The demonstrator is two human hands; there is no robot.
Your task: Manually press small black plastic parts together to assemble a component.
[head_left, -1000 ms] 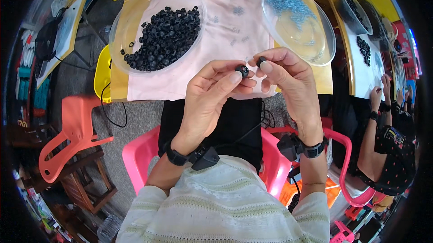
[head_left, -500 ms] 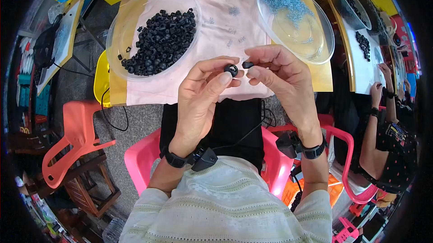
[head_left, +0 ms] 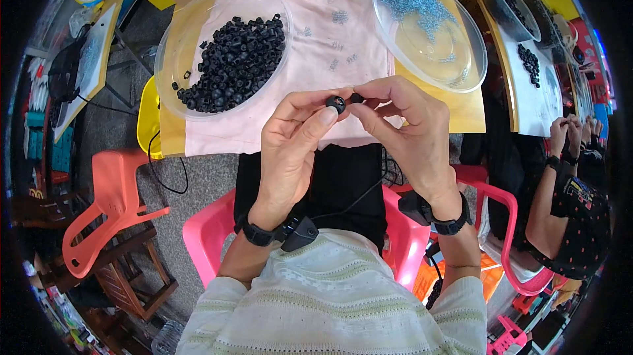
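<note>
Between the thumb and fingers of my left hand [head_left: 297,132] is a small round black plastic part [head_left: 335,104] with an opening in its face. My right hand [head_left: 407,127] pinches a smaller black plastic piece [head_left: 357,98] just right of it; whether the two touch I cannot tell. Beyond my left hand, a clear round tub [head_left: 173,45] holds a heap of black plastic parts [head_left: 231,65]. A second clear tub [head_left: 476,45], beyond my right hand, contains small bluish-clear pieces [head_left: 419,9]. Both hands hover over the near edge of a pink cloth [head_left: 224,134].
Several little groups of clear pieces [head_left: 339,17] lie on the cloth. At a table on the right sits another person [head_left: 573,216], near a grey bowl [head_left: 513,9] of black parts. Pink chair arms [head_left: 201,236] flank me, and an orange-red chair [head_left: 115,190] stands to the left.
My right hand has moved slightly left and down, bringing its small piece closer to the round part. The left hand has barely moved. The other person's hands have shifted.
</note>
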